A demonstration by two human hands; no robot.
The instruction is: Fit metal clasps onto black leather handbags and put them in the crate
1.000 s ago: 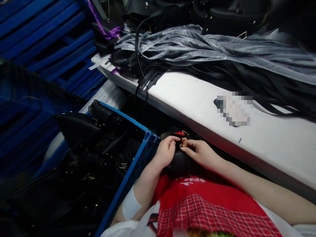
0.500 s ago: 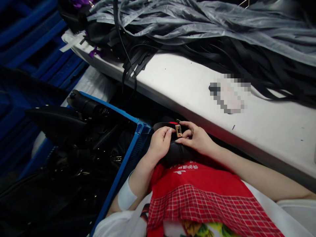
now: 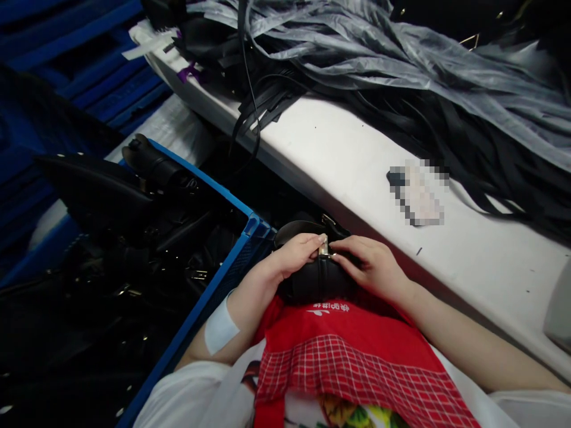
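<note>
A black leather bag [image 3: 306, 282] rests in my lap, against the red apron [image 3: 357, 333]. A small gold metal clasp [image 3: 323, 246] sits at its middle, above a vertical black strap. My left hand [image 3: 292, 255] is closed, with thumb and fingertips pressed on the clasp from the left. From the other side, my right hand [image 3: 377, 264] pinches at the clasp's lower right edge with its thumb and index finger. A curved black flap [image 3: 297, 229] stands up behind my left hand. My fingers partly cover the clasp.
To my left, a blue plastic crate [image 3: 209, 309] is piled with black bags [image 3: 165, 244] with metal fittings. A white worktable [image 3: 339, 160] runs ahead, bearing black straps [image 3: 450, 125], translucent plastic wrapping [image 3: 401, 59] and a blurred-out phone-like object [image 3: 417, 196]. Blue pallets [image 3: 89, 53] are stacked behind.
The gold clasp, earlier turned up towards me, now lies lower and more edge-on at the bag. My left fingers have moved onto it, my right fingers to its lower edge. The view has shifted slightly.
</note>
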